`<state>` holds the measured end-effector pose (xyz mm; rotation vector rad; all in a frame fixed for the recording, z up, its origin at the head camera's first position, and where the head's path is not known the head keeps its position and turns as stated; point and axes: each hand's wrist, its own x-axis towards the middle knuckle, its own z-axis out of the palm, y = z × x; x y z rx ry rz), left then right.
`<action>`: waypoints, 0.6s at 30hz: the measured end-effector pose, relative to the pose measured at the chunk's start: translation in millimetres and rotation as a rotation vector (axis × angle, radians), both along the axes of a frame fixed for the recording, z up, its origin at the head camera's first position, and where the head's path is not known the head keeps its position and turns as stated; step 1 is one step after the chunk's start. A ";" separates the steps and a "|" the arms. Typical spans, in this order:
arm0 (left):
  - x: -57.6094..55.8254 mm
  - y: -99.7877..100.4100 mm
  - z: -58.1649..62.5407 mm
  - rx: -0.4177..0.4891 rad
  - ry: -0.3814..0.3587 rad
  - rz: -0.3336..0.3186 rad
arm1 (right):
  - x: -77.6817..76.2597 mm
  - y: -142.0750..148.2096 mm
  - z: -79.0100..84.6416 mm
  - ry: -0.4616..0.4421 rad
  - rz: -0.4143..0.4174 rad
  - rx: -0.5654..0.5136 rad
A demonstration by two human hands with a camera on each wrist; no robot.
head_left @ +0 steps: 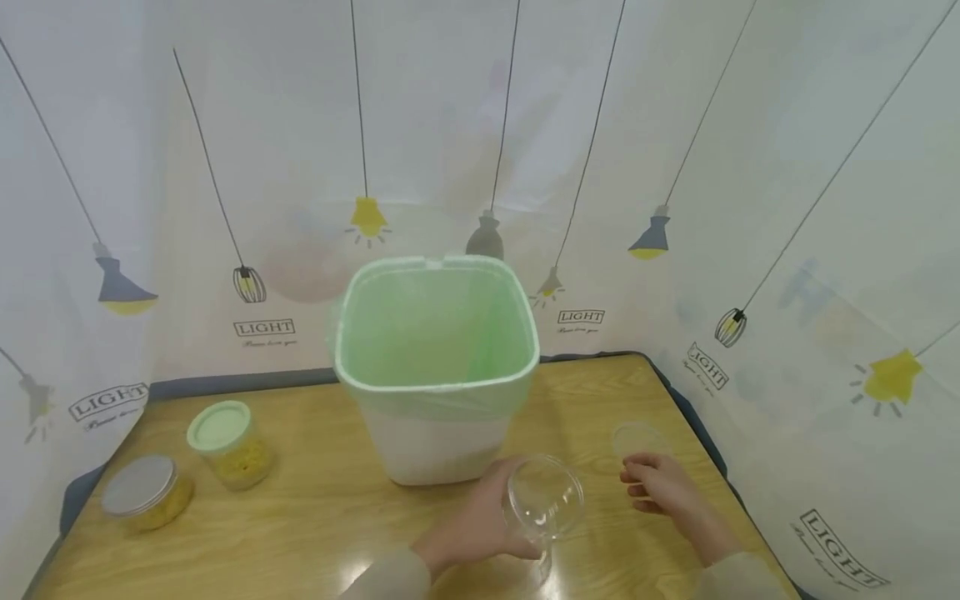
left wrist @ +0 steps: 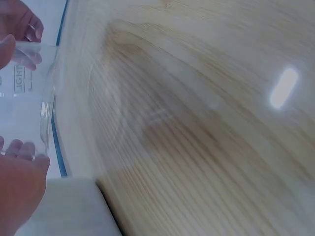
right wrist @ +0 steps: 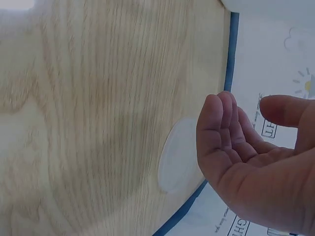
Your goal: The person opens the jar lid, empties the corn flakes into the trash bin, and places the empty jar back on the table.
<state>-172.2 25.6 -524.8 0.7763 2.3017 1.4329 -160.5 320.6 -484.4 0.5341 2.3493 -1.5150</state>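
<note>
Near the front of the table, my left hand grips a clear, see-through container around its side, its round mouth tilted up. In the left wrist view, the fingers and thumb lie on opposite sides of the clear wall. To the right, my right hand hovers over the table with nothing in it. Its fingers bend loosely and the thumb stands apart from them in the right wrist view. Just beyond those fingers, a thin clear round lid lies flat on the wood.
A white bin with a pale green liner stands at the table's middle back. On the left are a green-lidded jar and a silver-lidded jar, both with yellow contents. Printed curtains surround the wooden table.
</note>
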 end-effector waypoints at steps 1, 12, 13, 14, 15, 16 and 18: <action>-1.0 5.2 0.7 -0.012 -0.011 0.007 | 1.3 2.6 -0.5 -0.001 -0.005 0.004; -18.0 53.2 -5.8 -0.087 -0.019 0.134 | 13.6 16.2 -13.0 -0.053 -0.033 -0.010; -19.5 57.0 -6.6 -0.103 -0.018 0.146 | 13.4 17.0 -14.2 -0.058 -0.039 -0.013; -20.6 60.7 -7.4 -0.113 -0.018 0.156 | 13.1 17.8 -15.4 -0.062 -0.045 -0.018; -21.4 63.8 -8.0 -0.125 -0.023 0.166 | 12.8 18.5 -16.4 -0.064 -0.046 -0.022; -21.9 66.7 -8.2 -0.132 -0.025 0.176 | 12.4 19.2 -17.2 -0.065 -0.046 -0.025; -22.4 71.8 -9.2 -0.125 -0.040 0.187 | 11.5 20.1 -18.3 -0.066 -0.054 -0.032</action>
